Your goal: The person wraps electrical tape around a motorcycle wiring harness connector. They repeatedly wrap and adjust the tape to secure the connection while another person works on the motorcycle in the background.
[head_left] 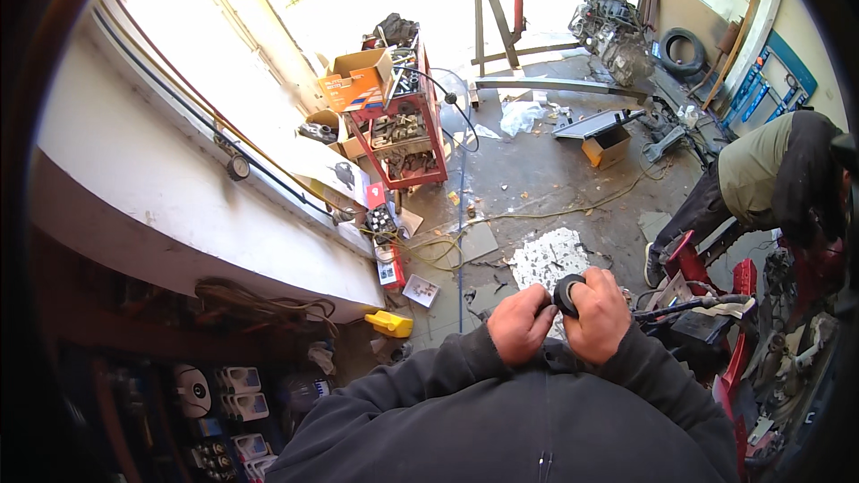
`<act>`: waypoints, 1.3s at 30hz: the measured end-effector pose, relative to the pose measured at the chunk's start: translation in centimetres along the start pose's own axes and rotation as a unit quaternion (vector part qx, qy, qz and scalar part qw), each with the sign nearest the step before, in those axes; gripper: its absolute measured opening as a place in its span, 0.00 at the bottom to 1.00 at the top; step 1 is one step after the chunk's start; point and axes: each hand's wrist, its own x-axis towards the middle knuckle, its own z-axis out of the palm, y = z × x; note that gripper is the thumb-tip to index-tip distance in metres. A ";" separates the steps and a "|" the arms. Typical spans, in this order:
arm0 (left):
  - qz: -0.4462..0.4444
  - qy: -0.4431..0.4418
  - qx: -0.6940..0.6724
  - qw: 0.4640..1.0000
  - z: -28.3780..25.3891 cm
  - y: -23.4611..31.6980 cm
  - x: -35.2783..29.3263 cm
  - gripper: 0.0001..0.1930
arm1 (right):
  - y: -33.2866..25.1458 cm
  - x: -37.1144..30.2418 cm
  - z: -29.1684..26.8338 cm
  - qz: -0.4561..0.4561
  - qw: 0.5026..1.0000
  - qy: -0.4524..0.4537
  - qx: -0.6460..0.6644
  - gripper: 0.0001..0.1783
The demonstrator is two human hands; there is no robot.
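In front of my chest, a roll of black tape is held between my two hands. My right hand is closed around its right side. My left hand has its fingers pinched together right beside the roll's left edge; what lies in that pinch is too small to make out. Just right of my right hand, a black wrapped wiring harness stretches over red vehicle parts. The end of the harness nearest me is hidden behind my hand and sleeve.
A co-worker bends over the vehicle at right. A red tool cart with an orange box stands ahead left. An engine rests far right. A yellow jug and a hose lie on the floor.
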 end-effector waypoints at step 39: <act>-0.164 0.049 -0.253 0.952 -1.3 -3.8 0.3 0.11 | 7.9 -4.4 -3.5 0.085 0.976 0.024 0.200 0.13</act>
